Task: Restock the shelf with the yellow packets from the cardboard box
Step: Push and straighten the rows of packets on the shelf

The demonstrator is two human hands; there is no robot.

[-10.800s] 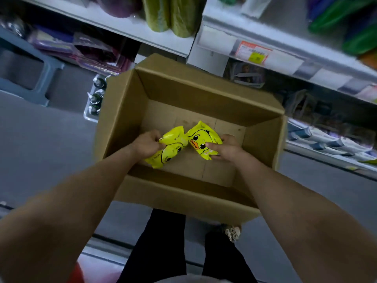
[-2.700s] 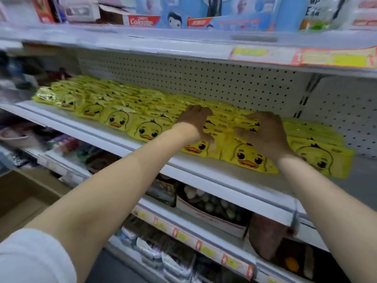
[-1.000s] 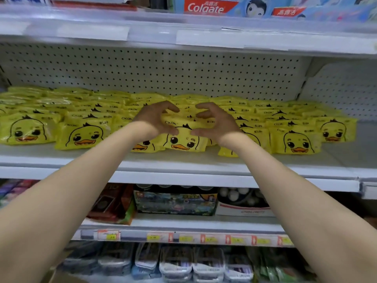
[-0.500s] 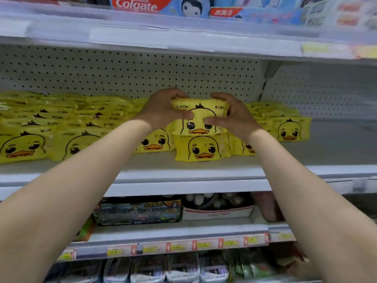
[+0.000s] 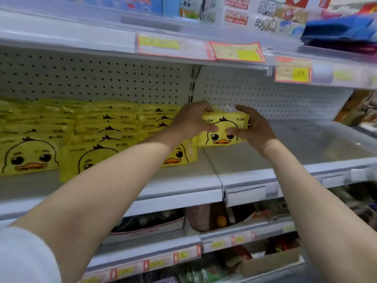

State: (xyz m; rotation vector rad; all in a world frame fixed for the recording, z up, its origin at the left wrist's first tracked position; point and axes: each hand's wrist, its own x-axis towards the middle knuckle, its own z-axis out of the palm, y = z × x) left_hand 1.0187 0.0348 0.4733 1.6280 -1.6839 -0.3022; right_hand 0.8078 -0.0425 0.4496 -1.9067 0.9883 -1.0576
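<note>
The shelf's (image 5: pixel 265 160) front lip runs under both forearms; past it, the left hand (image 5: pixel 189 121) and right hand (image 5: pixel 255 127) each clamp one end of a packet (image 5: pixel 222 129), thumbs on its face; it is held face-out just right of the stack (image 5: pixel 102 127); bare board stretches rightward; pegboard (image 5: pixel 102 78) closes the back.

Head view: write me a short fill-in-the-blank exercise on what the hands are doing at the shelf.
The left hand and right hand grip one yellow packet printed with a ____ face.
The stacked packets lie to the ____ of it.
The white back panel is dotted with small ____.
Missing: duck; left; holes.
</note>
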